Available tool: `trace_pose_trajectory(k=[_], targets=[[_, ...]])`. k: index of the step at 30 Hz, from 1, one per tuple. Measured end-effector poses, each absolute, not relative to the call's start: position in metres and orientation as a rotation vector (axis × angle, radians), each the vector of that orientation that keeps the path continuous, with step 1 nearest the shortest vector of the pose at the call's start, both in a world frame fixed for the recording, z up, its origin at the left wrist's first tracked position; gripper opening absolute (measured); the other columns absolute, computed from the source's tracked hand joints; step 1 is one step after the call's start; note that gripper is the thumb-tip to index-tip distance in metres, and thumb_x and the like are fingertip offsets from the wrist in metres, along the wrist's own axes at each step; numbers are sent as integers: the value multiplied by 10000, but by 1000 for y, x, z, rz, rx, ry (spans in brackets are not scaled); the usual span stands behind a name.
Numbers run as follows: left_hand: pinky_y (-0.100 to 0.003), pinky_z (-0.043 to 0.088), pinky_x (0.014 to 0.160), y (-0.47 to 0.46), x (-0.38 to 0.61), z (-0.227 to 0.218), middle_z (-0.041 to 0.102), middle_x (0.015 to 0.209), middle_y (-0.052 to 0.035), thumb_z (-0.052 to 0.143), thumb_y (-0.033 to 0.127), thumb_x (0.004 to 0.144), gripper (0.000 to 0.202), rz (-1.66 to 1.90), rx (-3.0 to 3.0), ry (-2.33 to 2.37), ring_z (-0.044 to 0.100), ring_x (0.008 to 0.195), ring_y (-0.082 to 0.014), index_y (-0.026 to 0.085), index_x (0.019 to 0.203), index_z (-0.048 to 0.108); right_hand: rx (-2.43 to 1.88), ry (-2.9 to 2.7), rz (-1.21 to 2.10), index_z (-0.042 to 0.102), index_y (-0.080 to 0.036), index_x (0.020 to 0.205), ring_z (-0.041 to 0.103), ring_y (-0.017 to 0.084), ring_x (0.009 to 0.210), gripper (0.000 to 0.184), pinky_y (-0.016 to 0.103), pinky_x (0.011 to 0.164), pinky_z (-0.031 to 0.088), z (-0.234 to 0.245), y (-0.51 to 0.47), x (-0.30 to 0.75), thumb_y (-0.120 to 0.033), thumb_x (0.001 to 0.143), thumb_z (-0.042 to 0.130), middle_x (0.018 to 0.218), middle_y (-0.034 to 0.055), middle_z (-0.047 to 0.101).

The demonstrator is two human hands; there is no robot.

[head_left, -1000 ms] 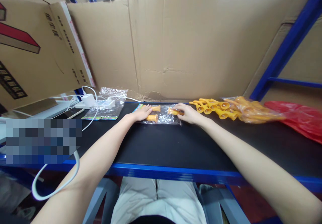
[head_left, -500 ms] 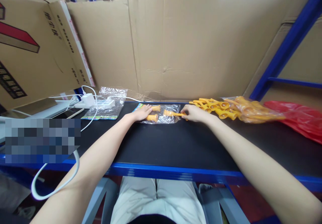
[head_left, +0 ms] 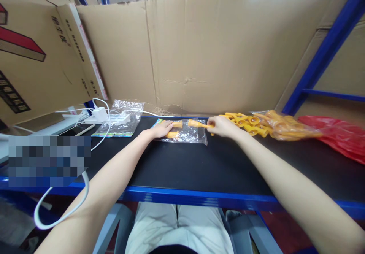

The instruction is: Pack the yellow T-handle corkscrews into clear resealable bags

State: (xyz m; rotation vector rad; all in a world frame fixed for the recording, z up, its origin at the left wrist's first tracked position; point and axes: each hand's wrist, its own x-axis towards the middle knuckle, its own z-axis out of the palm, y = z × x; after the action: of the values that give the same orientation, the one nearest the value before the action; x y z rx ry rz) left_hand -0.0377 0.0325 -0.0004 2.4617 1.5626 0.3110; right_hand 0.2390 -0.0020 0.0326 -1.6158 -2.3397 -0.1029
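- Right hand [head_left: 224, 126]: grip pinched closed on the thin end of a yellow-orange plastic horn-shaped piece [head_left: 196, 124].
- That piece: at the right end of a clear plastic bag [head_left: 195, 136], long axis left-right, wide end leftward; inside or above, I cannot tell.
- Left hand [head_left: 162, 129]: laid flat, pressing the bag's left end.
- Two similar pieces [head_left: 178, 124] already beside its fingers; more heaped [head_left: 252, 129] rightward on the black counter [head_left: 199, 166].

Hands [head_left: 163, 129] at clear bag [head_left: 189, 136], orange-yellow piece [head_left: 196, 123] pinched

The middle bag [head_left: 196, 136] lies on the table [head_left: 185, 166], power strip [head_left: 116, 118] left, piled pieces [head_left: 254, 129] right, cardboard [head_left: 228, 56] behind.
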Motion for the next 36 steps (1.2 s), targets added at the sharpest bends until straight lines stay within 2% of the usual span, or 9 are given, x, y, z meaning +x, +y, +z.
trace_pose_trajectory(k=[5, 11, 17, 21, 26, 31, 36], targets=[[-494, 136, 1052, 25, -34, 7, 346, 1411, -57, 88, 476, 884, 591, 286, 2413, 1644, 275, 1303, -257, 193, 1308, 389, -1710, -2259, -200, 622, -207, 727, 565, 159, 649, 127, 236, 529, 328, 37, -9, 231, -285, 686, 531, 719, 33, 654], [-331, 311, 987, 24, -33, 8, 497, 1279, -123, 94, 481, 878, 621, 357, 2400, 1570, 419, 1195, -243, 109, 1156, 506, -1772, -2241, -215, 622, -206, 718, 573, 180, 676, 117, 251, 540, 336, 36, -11, 223, -266, 651, 547, 714, 44, 650], [-308, 310, 988, 25, -34, 4, 503, 1277, -89, 117, 475, 885, 580, 477, 2315, 1533, 444, 1170, -210, 136, 1133, 516, -1792, -2259, -210, 612, -202, 716, 573, 185, 683, 123, 255, 535, 336, 35, -13, 222, -280, 645, 547, 716, 49, 643], [-343, 339, 965, 24, -35, 5, 572, 1192, -74, 136, 507, 884, 583, 499, 2255, 1470, 472, 1127, -227, 149, 1068, 558, -1807, -2283, -241, 617, -196, 718, 582, 200, 687, 137, 265, 534, 340, 36, -16, 220, -288, 656, 538, 733, 63, 643], [-317, 396, 904, 22, -35, 5, 589, 1177, -80, 162, 517, 885, 590, 541, 2052, 1340, 528, 1059, -217, 138, 1037, 588, -1798, -2344, -244, 622, -198, 749, 589, 208, 698, 161, 263, 540, 343, 35, -19, 217, -298, 668, 524, 764, 65, 646], [-296, 384, 918, 20, -29, 6, 595, 1175, -84, 239, 506, 881, 546, 542, 1894, 1304, 538, 1072, -212, 131, 1070, 587, -1822, -2363, -315, 630, -170, 759, 599, 212, 724, 179, 258, 542, 340, 33, -22, 212, -278, 665, 524, 805, 85, 653], [-316, 376, 935, 18, -24, 6, 607, 1150, -113, 227, 513, 876, 575, 529, 1845, 1260, 541, 1071, -231, 114, 1048, 605, -1793, -2398, -314, 635, -173, 787, 598, 214, 725, 194, 261, 541, 347, 31, -23, 209, -278, 666, 525, 848, 87, 650]])
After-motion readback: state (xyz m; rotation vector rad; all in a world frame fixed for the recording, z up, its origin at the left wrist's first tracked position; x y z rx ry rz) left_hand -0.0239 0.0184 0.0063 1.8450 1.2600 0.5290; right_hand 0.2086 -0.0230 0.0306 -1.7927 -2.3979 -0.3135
